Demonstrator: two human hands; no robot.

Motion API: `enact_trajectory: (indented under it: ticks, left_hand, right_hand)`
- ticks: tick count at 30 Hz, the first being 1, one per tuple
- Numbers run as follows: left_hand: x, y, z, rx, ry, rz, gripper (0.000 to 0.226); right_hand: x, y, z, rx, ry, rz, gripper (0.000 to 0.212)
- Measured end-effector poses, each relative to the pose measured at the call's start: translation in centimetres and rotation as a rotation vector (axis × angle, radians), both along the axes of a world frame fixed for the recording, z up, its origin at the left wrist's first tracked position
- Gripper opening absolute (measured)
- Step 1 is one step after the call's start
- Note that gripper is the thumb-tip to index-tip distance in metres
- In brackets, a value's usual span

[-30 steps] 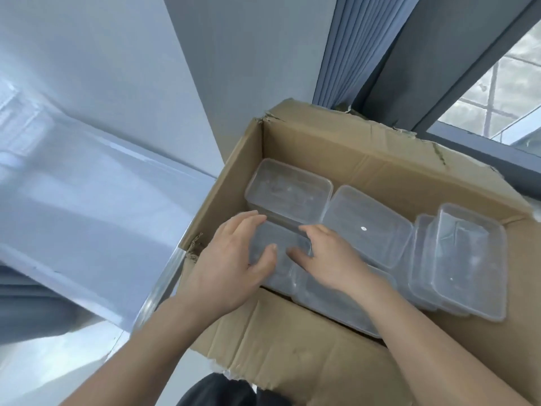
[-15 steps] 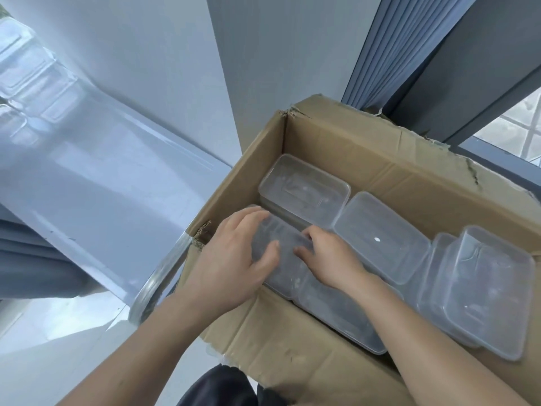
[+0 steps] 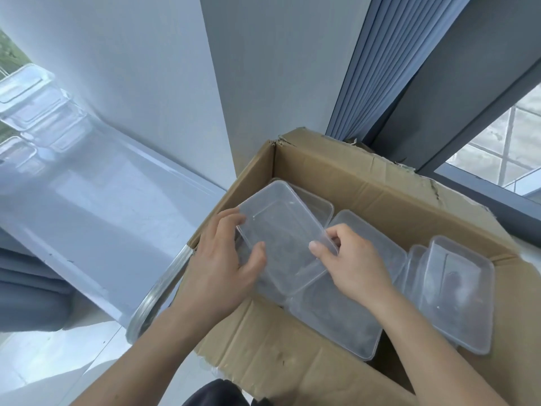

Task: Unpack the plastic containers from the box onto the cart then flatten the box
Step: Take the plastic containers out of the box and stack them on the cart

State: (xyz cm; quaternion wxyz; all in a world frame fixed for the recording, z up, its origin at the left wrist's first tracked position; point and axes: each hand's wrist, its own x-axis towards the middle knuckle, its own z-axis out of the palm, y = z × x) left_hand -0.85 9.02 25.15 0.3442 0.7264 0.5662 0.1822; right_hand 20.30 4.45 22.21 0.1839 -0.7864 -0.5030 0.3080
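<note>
I'm looking at an indoor room by a window, plain and utilitarian, more workplace or storeroom than home, though I can't pin it down. Bare pale wall, pleated blue-grey curtain against a dark window frame, daylight through the glass. Shiny steel cart over a pale floor, a cardboard box of clear plastic containers beside it.

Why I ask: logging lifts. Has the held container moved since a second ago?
Yes. The left hand and right hand have lifted the container from the near-left corner of the box up toward its far wall.
</note>
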Motion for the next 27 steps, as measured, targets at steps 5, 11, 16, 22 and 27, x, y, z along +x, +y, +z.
enact_trajectory:
  ticks: [5,11,16,22,27]
  left_hand:
    - [0.4,-0.3,1.0,-0.097,-0.081,0.082,0.026]
    - [0.7,-0.3,1.3,-0.14,-0.226,0.062,0.045]
    - [0.8,-0.4,1.8,-0.143,-0.361,-0.002,0.043]
    - [0.0,0.5,0.7,-0.171,-0.403,0.053,0.053]
    - [-0.6,1.5,0.1,-0.22,-0.411,0.109,0.044]
  right_hand:
    - [-0.1,-1.0,2.8,0.177,0.081,-0.099,0.027]
    - [-1.5,-1.6,4.4,0.312,0.13,-0.141,0.028]
    - [-2.7,-2.4,4.2,0.374,0.191,-0.157,0.037]
    - [-2.7,-1.4,2.5,0.436,0.327,-0.085,0.04]
    - [-0.1,2.4,-1.7,0.298,0.205,-0.139,0.03]
